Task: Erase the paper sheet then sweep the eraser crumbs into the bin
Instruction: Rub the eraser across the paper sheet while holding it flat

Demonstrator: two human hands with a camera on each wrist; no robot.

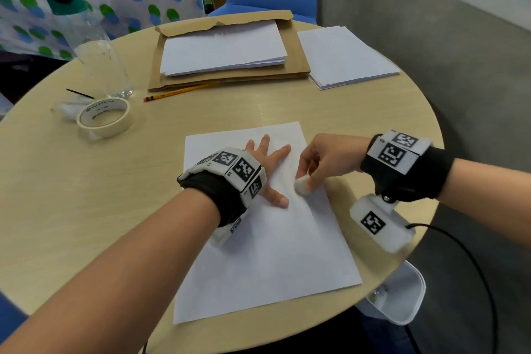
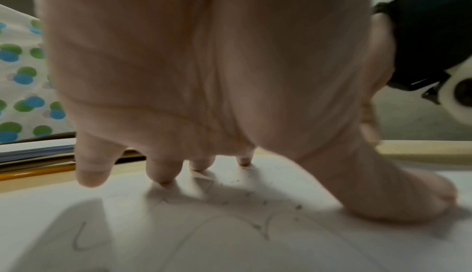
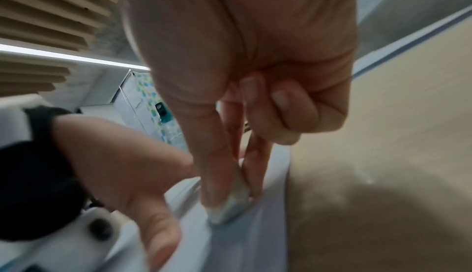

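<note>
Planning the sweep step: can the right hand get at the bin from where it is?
Probably yes. The bin sits open-topped just below the table edge on that side, nothing between, though the right hand holds the eraser.

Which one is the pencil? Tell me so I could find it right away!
Look at the round wooden table, then at the brown envelope with white paper on it at the far side. The pencil lies just in front of the envelope: the only thin yellow stick, with a red eraser tip pointing toward the tape roll.

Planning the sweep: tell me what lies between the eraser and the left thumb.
Only bare paper sheet separates the eraser from the left hand thumb in the head view; the left wrist view shows dark crumbs nearer the fingers.
</note>
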